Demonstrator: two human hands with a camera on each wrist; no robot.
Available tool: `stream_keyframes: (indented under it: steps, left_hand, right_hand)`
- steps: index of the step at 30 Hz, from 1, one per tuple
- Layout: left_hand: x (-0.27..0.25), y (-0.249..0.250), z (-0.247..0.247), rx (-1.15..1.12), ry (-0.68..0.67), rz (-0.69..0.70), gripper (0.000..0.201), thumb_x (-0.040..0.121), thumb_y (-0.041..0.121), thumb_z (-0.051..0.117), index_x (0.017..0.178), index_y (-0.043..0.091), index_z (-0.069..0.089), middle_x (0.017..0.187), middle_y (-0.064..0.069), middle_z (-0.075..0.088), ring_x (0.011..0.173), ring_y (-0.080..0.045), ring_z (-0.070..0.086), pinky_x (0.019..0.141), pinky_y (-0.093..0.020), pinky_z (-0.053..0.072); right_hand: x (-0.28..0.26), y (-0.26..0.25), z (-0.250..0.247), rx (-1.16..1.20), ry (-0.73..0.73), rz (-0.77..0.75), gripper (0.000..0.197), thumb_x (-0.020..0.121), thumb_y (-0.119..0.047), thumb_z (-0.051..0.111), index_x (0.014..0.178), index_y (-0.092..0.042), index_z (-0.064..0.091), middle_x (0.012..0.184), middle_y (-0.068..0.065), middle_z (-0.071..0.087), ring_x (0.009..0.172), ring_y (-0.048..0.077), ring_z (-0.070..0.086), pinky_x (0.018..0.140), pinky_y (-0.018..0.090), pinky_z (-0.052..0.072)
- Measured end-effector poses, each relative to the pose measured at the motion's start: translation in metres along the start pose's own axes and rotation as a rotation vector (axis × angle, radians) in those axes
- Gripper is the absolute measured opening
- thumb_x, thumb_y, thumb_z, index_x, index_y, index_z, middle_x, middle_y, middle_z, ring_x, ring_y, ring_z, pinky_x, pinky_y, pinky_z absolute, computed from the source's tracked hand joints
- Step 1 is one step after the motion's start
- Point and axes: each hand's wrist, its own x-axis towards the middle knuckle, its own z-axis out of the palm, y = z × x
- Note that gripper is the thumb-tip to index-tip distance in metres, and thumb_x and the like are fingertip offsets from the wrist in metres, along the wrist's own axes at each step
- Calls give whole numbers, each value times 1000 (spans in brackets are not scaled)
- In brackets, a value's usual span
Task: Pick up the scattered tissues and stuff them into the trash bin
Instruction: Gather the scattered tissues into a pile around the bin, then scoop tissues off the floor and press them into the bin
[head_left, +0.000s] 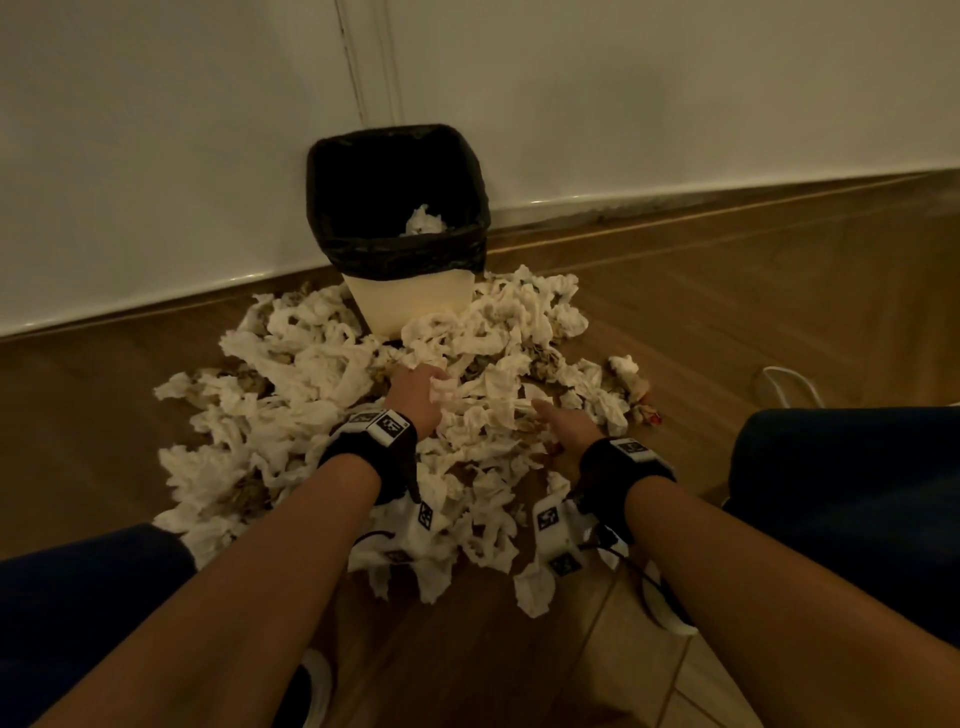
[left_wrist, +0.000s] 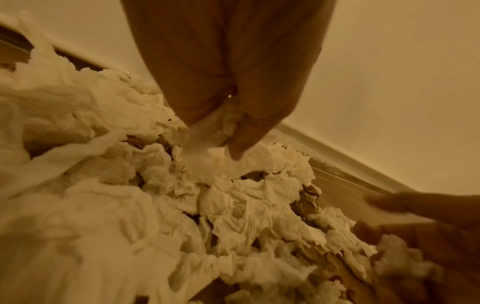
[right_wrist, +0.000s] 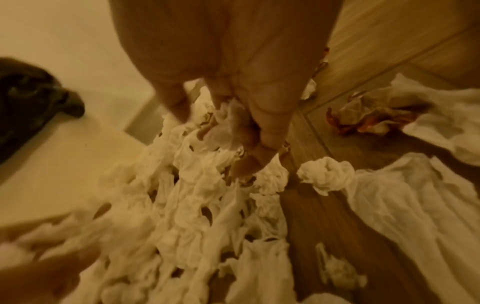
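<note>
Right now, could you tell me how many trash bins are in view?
1. The trash bin, lined with a black bag, stands against the wall just beyond the scattered tissues; none seems hidden.

Head view high, angled down at the tissue pile (head_left: 363, 364); both wrist views close above that same pile.

floor (head_left: 727, 312): brown wood planks, meeting a white wall along its far edge.
trash bin (head_left: 410, 301): stands on the floor at the far edge, against the wall; cream body, black liner folded over the rim.
tissues (head_left: 291, 364): a wide heap of crumpled white pieces spread over the floor from the bin's foot toward the near edge.
red-brown scrap (head_left: 647, 413): at the heap's right fringe, perhaps a wrapper; too blurred to tell.
white cord (head_left: 789, 384): lies toward the right edge.
</note>
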Motion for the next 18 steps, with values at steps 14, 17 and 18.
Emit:
stream_keyframes:
  steps: [14,17,18]
  left_hand:
    - [-9,25,-26,-522,222,72,43,97,48,35,74,13,49,68,-8,47,62,-26,47,61,-35,34]
    - [-3,52,-59,-745,272,180,33,99,23,32,71,14,47,64,-3,39,62,-20,38,61,-31,30]
    - [-2,62,-75,-825,282,210,32,98,18,32,72,16,51,66,-1,42,60,-18,38,57,-28,30]
  right_hand:
    - [-12,-42,2,39,44,-65,42,100,-34,33,77,-12,59,55,0,37,35,11,30,38,15,25]
    - [-20,-91,13,130,-4,-160,24,97,-19,38,79,-15,54,64,0,38,46,11,30,43,21,27]
    - [-24,-111,15,180,-27,-211,21,96,-19,43,77,-17,52,65,0,39,50,11,31,45,21,28]
